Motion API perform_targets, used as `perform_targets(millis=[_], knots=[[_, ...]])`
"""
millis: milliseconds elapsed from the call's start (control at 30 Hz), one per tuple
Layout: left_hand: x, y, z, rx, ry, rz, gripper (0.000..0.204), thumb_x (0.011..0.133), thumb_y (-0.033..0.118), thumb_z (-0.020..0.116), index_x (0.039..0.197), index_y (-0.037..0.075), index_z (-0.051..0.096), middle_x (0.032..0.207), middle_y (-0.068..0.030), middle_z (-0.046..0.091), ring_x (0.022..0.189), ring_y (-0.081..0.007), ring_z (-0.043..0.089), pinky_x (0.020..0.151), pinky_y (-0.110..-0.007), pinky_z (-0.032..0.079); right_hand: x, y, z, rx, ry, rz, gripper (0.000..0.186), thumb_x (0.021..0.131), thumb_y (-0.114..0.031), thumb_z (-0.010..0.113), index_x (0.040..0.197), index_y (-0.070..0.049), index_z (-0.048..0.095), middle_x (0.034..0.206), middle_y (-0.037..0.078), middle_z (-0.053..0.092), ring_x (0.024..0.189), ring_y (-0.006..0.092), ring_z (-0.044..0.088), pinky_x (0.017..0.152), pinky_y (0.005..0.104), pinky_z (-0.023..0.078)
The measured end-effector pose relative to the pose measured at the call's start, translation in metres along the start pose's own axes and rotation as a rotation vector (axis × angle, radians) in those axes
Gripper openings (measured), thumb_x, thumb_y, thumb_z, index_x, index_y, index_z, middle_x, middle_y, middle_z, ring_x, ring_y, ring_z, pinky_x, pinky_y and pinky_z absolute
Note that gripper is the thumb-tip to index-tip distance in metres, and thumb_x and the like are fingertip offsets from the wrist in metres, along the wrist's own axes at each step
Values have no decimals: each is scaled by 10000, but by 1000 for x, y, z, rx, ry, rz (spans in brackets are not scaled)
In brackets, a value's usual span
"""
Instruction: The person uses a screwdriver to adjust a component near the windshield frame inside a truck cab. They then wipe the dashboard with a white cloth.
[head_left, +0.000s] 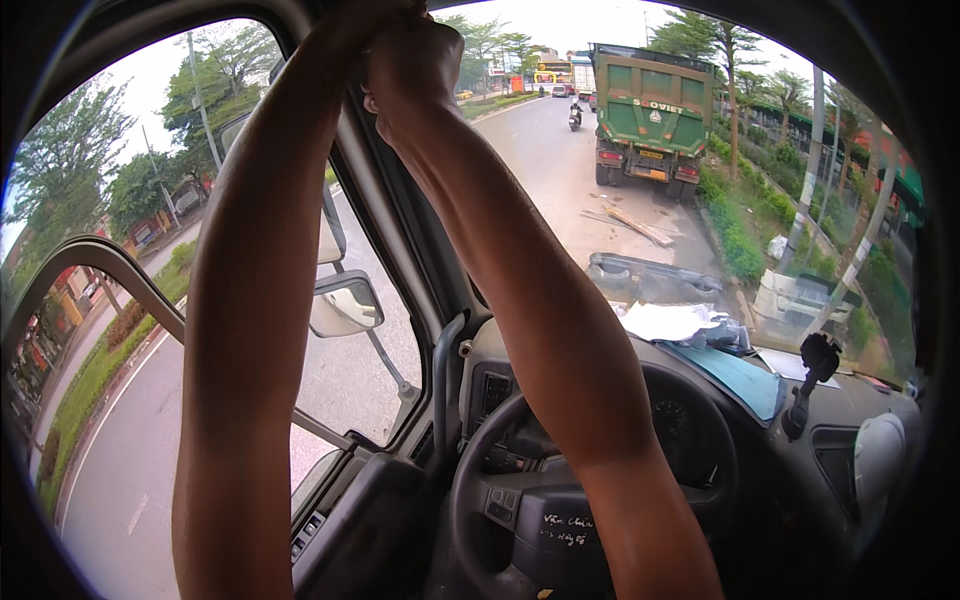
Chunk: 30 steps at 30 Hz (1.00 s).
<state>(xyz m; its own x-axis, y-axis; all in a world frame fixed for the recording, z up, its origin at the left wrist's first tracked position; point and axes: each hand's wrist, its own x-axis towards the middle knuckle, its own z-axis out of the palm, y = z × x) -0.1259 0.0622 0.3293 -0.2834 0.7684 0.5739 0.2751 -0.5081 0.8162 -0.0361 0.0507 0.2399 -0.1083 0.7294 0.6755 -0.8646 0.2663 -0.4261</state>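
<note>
Head view: the right hand (415,65) is positioned near the upper end of the windshield pillar (408,245), with the left hand (398,8) largely cut off above it. From the hands, the pillar's long axis is sloped downward and slightly right, toward the grab handle (445,375); its visible length is approached more closely by the right hand. The right fingers appear curled; whether anything is gripped by either hand cannot be determined. The pillar is finished in grey and gently curved.

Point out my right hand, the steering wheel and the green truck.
Right hand (416,66): head view, just past the wrist.
Steering wheel (553,557): head view, centre hub.
Green truck (652,124): head view, rear tailgate.
</note>
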Motion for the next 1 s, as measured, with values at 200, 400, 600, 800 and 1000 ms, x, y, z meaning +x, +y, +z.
perform_targets(millis=[200, 400, 600, 800, 1000], knots=[[7, -6, 30, -38, -26, -13, 434, 1048, 300, 372, 1150, -70, 576, 674, -48, 475, 594, -191, 516, 542, -337, 482, 9, -7, -18, -197, 107, 9, 339, 1000, -254, 480, 899, 37, 620, 664, 86, 564, 498, 152, 546, 404, 319, 395], [-15, -18, 50, -62, 91, 9, 486, 1056, 333, 348, 1142, -84, 581, 663, -54, 478, 585, -211, 531, 541, -368, 499, -26, -54, -54, -71, -165, 292, 237, 997, -241, 548, 865, -45, 569, 618, 4, 448, 422, 96, 411, 379, 269, 300], [-21, -30, 63, -256, -18, 129, 511, 1050, 377, 378, 1165, -85, 564, 676, -36, 483, 617, -219, 553, 583, -347, 497, -21, -71, -83, -386, -198, 194, 432, 938, -329, 645, 1252, -32, 624, 697, 48, 587, 499, 110, 594, 407, 242, 443], [2, -26, 48, -123, -85, 186, 490, 1056, 321, 329, 1214, -79, 565, 693, -37, 494, 610, -163, 501, 593, -304, 475, -10, -67, -68, -348, -208, 145, 297, 932, -268, 650, 1105, -28, 677, 655, 33, 544, 465, 98, 529, 389, 239, 370], [9, -34, 35, 87, -163, 200, 339, 1007, 96, 447, 1305, -48, 521, 806, -29, 551, 702, -124, 543, 667, -271, 513, -10, -66, -64, -368, -188, 128, 181, 923, -200, 634, 980, -38, 693, 661, 29, 517, 450, 86, 461, 389, 244, 303]])
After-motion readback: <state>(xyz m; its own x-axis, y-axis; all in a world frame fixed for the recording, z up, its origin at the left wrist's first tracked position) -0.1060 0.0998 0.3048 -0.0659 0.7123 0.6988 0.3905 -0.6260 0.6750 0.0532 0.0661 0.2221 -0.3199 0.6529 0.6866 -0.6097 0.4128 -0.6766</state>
